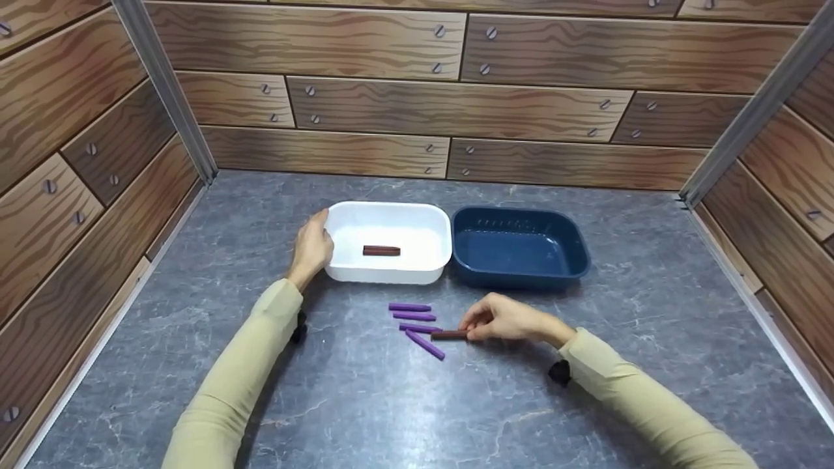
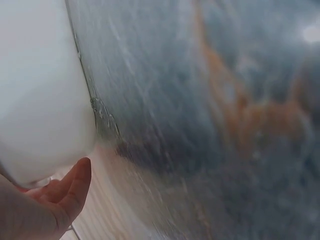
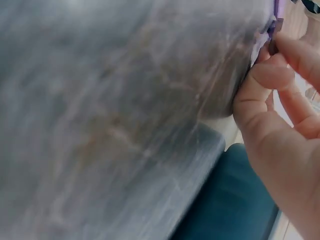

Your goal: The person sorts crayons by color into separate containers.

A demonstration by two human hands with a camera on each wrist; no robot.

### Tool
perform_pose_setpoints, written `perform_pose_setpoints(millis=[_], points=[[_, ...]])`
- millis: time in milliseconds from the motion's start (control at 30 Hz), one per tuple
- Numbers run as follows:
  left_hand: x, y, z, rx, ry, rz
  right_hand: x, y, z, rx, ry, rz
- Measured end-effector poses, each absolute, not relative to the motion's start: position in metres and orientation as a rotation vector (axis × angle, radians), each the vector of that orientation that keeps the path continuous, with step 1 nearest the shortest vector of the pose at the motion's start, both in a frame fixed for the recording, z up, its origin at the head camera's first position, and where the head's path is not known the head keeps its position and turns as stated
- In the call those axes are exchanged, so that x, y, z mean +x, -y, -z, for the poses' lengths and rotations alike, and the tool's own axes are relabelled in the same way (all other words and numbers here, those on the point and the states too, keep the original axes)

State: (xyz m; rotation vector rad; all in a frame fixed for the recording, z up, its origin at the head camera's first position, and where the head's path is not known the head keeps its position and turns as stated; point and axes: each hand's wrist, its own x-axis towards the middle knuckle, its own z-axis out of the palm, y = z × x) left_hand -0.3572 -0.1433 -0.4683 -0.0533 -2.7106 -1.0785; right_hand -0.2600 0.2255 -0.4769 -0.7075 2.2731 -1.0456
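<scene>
My right hand (image 1: 511, 318) pinches one end of a brown crayon (image 1: 447, 335) between thumb and fingers, low over the table. Its other end is close by several purple crayons (image 1: 410, 307) lying loosely in front of the tubs. At the left end of a white tub (image 1: 389, 276), my left hand (image 1: 311, 244) rests against the outside, fingers mostly straight in the left wrist view. Inside that tub lie brown crayons (image 1: 381, 250), side by side. In the right wrist view, the pinched crayon (image 3: 273, 46) is mostly hidden by the fingers.
A dark blue tub (image 1: 521, 279) stands directly right of the white one, their ends nearly touching. Beneath everything is a grey marbled table (image 1: 365, 404). Wood-patterned panels (image 1: 378, 104) enclose it at the back and both sides.
</scene>
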Motion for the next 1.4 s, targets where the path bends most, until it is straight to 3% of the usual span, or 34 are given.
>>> perform_pose_setpoints(millis=[433,767,1400], points=[[-0.355,0.140,0.469,-0.029,2.727,1.099,-0.264,-0.227,0.476,-0.556,-2.227,1.263],[-0.356,0.141,0.470,-0.055,2.710,1.089,-0.271,-0.218,0.464,-0.653,-2.241,1.352],[-0.359,0.141,0.468,-0.039,2.723,1.097,-0.292,-0.171,0.447,-0.593,-2.360,1.580]])
